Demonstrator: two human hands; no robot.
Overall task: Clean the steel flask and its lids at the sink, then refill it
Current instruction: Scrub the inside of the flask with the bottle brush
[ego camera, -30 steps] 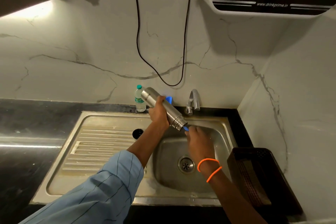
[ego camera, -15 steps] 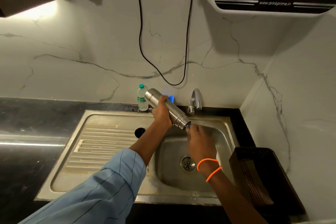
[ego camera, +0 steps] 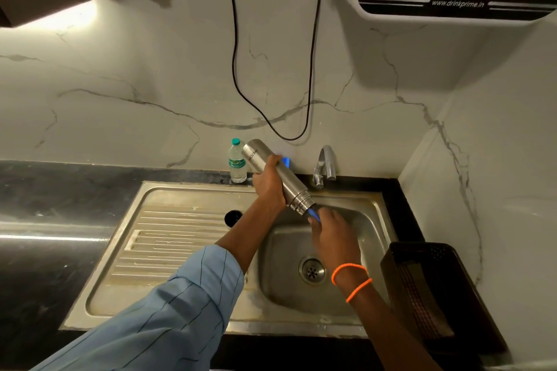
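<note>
Steel flask (ego camera: pixel 275 178) lies tilted over the sink (ego camera: pixel 193 250), mouth end low, in the left hand (ego camera: pixel 268 187), whose fingers wrap its middle. Just below that grip, the right hand (ego camera: pixel 334 235) holds a blue piece (ego camera: pixel 313 214) at the mouth; what it is cannot be told. Beyond the grip stand a plastic bottle (ego camera: pixel 237 164) and the tap (ego camera: pixel 325 164).

The steel flask (ego camera: pixel 275 177) is a slim brushed-metal cylinder, tilted over the sink basin (ego camera: pixel 366 229) with its ringed, threaded mouth pointing down and right and its closed base up-left; a blue piece (ego camera: pixel 313 214) shows at the mouth
</note>
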